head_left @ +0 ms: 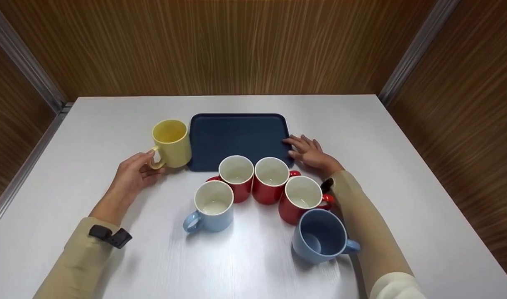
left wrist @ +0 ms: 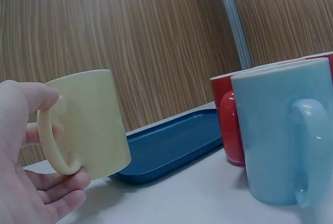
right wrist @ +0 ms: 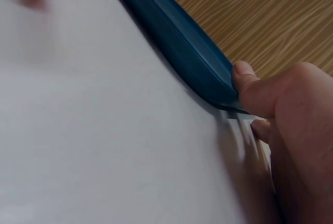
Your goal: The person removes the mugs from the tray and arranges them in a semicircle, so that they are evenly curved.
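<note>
My left hand [head_left: 133, 172] holds a yellow mug [head_left: 176, 150] by its handle, with the thumb on top and fingers through and below the loop. The mug overlaps the left rim of a dark blue tray [head_left: 239, 139] and looks slightly raised and tilted in the left wrist view, where fingertips [left wrist: 73, 200] show beneath it. At the tray's right edge, my right hand [head_left: 313, 155] rests with fingers extended. Its thumb [right wrist: 244, 75] touches the tray rim [right wrist: 197, 73] in the right wrist view; the other fingers are mostly hidden there.
Three red mugs, the left [head_left: 241, 189], the middle [head_left: 266, 191] and the right [head_left: 290, 209], stand along the tray's near side. A light blue mug [head_left: 220, 218] stands front left, and a darker blue mug [head_left: 315, 249] sits beside my right forearm. Wood-grain panels [head_left: 220, 45] enclose the white table [head_left: 403, 187].
</note>
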`<state>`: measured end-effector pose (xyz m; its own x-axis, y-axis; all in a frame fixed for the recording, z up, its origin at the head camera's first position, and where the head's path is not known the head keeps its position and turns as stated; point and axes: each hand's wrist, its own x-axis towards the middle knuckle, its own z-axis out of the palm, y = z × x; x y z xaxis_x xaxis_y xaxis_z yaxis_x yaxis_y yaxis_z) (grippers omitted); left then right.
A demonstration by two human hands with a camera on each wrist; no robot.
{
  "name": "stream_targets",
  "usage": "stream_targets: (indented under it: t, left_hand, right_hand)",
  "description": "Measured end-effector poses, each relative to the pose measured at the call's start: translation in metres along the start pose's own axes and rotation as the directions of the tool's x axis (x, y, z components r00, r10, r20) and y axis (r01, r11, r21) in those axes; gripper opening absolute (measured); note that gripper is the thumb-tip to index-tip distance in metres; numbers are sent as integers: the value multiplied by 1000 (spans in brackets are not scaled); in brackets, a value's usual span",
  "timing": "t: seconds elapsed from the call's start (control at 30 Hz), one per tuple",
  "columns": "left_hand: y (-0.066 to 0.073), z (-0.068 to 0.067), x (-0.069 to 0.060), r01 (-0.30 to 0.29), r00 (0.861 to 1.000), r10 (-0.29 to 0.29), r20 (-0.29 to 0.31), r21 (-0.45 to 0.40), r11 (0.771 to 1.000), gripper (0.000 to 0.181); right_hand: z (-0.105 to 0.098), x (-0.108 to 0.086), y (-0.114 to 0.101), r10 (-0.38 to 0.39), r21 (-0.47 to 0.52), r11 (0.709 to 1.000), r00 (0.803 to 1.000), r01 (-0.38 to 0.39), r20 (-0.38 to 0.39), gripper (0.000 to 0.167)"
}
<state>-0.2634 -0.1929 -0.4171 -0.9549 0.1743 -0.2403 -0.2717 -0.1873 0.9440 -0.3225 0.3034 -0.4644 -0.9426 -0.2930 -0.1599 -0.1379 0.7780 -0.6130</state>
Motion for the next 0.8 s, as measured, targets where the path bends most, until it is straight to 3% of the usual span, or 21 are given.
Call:
stream_targets:
  t: [0.33, 0.6, 0.8]
  left_hand:
    - [-3, -11, -19, -12, 1000, 12, 24, 2, 1000, 29]
    - [-12, -18, -37, -44, 998, 43, 35, 18, 999, 27]
    - [-16, -24, -50, -47, 998, 47, 39, 14, 999, 25]
  right_hand:
    - [-1, 0, 0, 14, 32, 999, 1000, -15, 3, 50]
    - [-3, 2, 1, -2, -25, 1000, 1000, 2, 2, 51]
    - [-1, 1, 3, 22, 42, 999, 1000, -22, 7, 53]
